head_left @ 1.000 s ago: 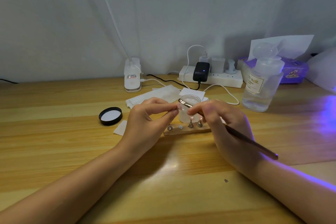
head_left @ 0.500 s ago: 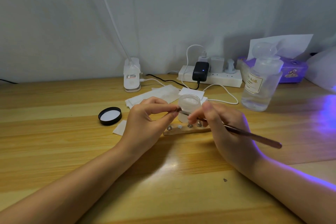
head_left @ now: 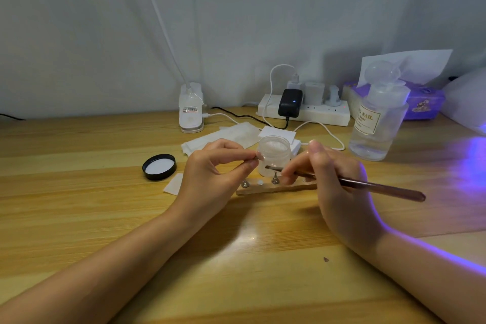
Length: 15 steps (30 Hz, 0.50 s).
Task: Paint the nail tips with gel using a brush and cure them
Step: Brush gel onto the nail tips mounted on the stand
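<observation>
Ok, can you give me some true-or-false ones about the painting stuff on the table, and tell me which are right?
1. The right hand holds the brush. True.
2. The black lid is screwed onto the small jar. False: the lid lies on the table, left of the left hand, and the jar is open.
3. The left hand pinches a small nail tip in front of the jar. True.
4. The clear bottle has tipped over. False: it stands upright at the right.
5. The wooden holder is up in the air. False: it lies on the table below the hands.
</observation>
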### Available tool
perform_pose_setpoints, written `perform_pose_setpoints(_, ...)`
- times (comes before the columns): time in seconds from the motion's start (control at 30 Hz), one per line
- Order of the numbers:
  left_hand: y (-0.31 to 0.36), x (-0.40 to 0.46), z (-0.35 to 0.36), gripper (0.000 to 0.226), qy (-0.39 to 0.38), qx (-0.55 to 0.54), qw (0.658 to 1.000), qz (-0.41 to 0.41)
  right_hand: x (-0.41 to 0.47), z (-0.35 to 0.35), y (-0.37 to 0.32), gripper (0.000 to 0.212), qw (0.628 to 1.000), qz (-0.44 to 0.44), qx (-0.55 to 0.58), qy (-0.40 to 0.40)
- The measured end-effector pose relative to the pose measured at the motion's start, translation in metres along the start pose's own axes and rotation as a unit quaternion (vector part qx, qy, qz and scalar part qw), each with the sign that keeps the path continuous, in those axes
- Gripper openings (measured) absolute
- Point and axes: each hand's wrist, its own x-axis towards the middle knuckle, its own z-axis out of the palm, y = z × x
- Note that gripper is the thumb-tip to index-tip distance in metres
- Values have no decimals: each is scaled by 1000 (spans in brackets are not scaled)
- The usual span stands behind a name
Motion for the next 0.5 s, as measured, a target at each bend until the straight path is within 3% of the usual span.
perform_pose_setpoints(0.17, 1, 0, 0, 23, 5, -3, 1000, 3, 1, 4, -1, 42, 995, -56, -83, -14)
perform_pose_setpoints(0.37, 1, 0, 0, 20, -2, -4, 1000, 4, 0, 0, 1, 47, 1000, -10, -19, 7)
perform_pose_setpoints(0.5, 1, 0, 0, 21, 3, -10, 1000, 4, 1, 3, -2, 43, 996, -54, -72, 4)
